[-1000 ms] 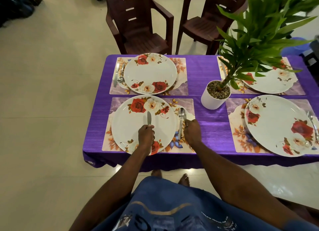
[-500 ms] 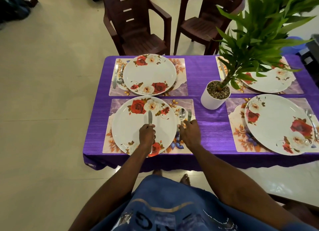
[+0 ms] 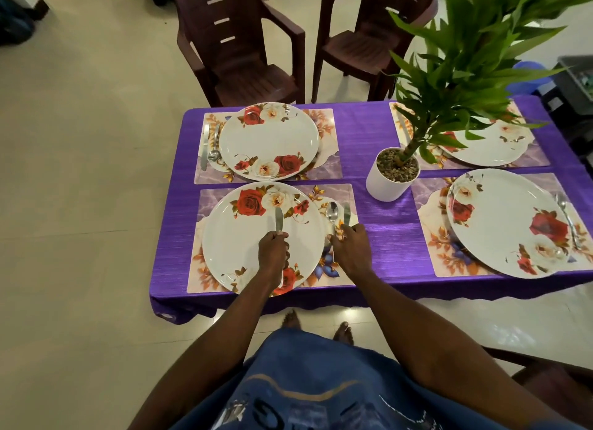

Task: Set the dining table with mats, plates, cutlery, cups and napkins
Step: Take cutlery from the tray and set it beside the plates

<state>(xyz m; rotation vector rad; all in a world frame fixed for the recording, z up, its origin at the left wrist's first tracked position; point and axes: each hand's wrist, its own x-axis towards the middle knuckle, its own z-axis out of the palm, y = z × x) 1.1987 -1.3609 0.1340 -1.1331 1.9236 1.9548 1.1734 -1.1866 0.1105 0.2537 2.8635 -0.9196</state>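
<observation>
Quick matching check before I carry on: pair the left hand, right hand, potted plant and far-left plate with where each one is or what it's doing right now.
Things:
1. left hand
2. right hand
3. potted plant
4. far-left plate

Places or states:
A. on the purple cloth between the mats
B. holds a knife over the near plate
C. knife and spoon lie on its left
D. at the spoon and knife right of the near plate

Pairs: 1-B, 2-D, 3-A, 4-C

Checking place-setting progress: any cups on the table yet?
No. The table holds four mats with floral plates, some cutlery and a potted plant, and no cup shows anywhere on it.
</observation>
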